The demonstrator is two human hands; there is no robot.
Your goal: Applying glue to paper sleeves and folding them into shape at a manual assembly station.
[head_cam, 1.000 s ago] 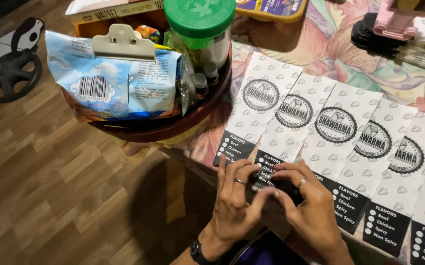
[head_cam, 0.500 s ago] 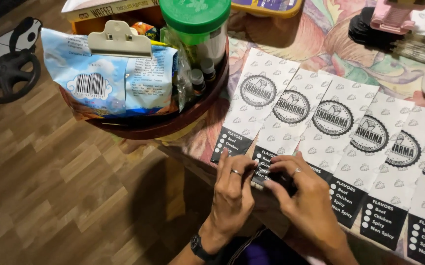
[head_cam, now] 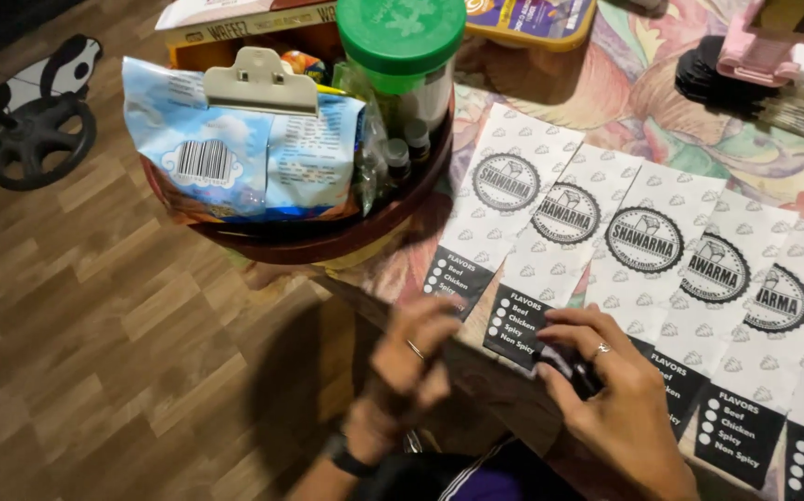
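At the worktop's (head_cam: 550,102) near edge, our right hand (head_cam: 620,408) pinches a small dark object (head_cam: 564,364) over the overlapped row of paper sleeves (head_cam: 606,250), our left hand (head_cam: 411,357) loosely curled, empty, alongside.

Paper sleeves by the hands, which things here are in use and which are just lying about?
In use:
row of white paper sleeves
small dark object under right hand
left hand beside it

Lying about:
round basket
clipped snack bag
green-lidded jar
pink object
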